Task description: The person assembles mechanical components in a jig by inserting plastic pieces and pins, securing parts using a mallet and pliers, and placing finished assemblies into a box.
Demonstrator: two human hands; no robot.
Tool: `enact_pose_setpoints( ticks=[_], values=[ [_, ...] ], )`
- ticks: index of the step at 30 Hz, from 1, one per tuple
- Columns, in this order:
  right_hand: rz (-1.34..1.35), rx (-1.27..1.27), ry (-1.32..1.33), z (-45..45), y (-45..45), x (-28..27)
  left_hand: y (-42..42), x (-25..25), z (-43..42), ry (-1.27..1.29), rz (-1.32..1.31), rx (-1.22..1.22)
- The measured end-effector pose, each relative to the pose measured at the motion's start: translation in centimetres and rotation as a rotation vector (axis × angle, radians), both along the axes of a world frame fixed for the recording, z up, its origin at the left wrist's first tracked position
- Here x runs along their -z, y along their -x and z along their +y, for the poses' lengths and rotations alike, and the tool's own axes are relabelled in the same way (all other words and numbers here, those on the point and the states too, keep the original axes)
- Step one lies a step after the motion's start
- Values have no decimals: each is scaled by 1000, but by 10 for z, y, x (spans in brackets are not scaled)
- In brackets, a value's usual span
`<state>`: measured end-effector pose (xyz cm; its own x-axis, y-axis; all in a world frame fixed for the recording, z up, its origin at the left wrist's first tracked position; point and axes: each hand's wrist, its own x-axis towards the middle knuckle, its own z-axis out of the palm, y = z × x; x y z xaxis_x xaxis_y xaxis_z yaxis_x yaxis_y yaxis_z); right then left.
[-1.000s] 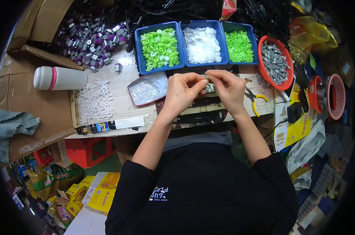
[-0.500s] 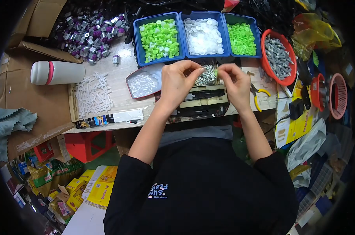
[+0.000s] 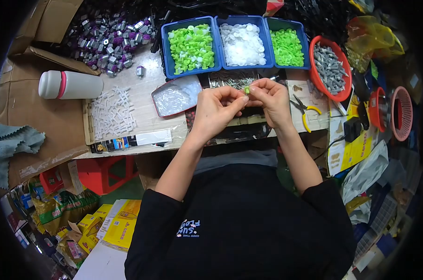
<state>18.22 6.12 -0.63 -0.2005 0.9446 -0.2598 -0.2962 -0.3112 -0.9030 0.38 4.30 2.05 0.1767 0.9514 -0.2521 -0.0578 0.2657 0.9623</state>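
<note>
My right hand pinches a small green plastic piece between thumb and fingertips. Close against it, my left hand has thumb and fingers pressed together; what they hold is too small and covered to make out. Beneath both hands is a dark fixture, mostly hidden now. Just behind the fingertips lies a pile of thin metal pins. To the left of my left hand stands a shallow red-rimmed tray with small clear pieces in it.
Behind stand blue bins of green and whitish plastic parts. A red basket of grey parts and yellow-handled pliers are at right. White plastic pieces, a white bottle and purple-and-silver parts lie left.
Both hands have come nearer to me and closer together, away from the metal pins. The green piece has moved with my right hand to my left fingertips.
</note>
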Motion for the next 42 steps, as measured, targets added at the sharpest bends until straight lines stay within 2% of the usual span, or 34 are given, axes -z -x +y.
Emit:
enact_pose_setpoints(
  ticks=[6,8,9,10,12,17,18,20,22,23,25,27,36,38,40,42],
  values=[
    [22,40,-89,-9,3,-1,-1,-1,-2,5,41,-5],
    [-670,105,-606,-23,6,-12,-2,4,-6,42,5,5],
    [-795,104,-772,-28,5,-12,-2,5,-9,44,5,6],
    [-797,106,-767,-33,4,-12,-2,4,-15,18,50,11],
    [-609,36,-562,-43,0,-14,-2,1,-28,-44,125,26],
    [-689,-89,-574,-64,-1,-17,0,9,-66,-275,344,9],
    [-716,-123,-659,-62,1,-16,1,12,-69,-271,345,11],
    [-763,-97,-844,-52,6,-15,5,16,-74,-453,447,-80],
    [-890,-94,-831,-40,6,-19,11,21,-71,-599,548,-174],
    [-902,-110,-912,-31,8,-15,15,21,-67,-714,626,-197],
    [-941,-153,-939,-23,12,-10,11,22,-65,-662,650,-215],
    [-979,-203,-970,-20,14,-9,5,26,-55,-733,757,-192],
    [-1128,-189,-1013,-25,14,-11,-5,32,-51,-668,804,-236],
    [-1119,-158,-900,-23,13,-13,-2,31,-53,-711,785,-212],
    [-848,-119,-739,-12,10,-13,1,24,-53,-781,702,-220],
    [-805,23,-714,4,10,-27,-2,19,-47,-769,602,-248]
  ],
)
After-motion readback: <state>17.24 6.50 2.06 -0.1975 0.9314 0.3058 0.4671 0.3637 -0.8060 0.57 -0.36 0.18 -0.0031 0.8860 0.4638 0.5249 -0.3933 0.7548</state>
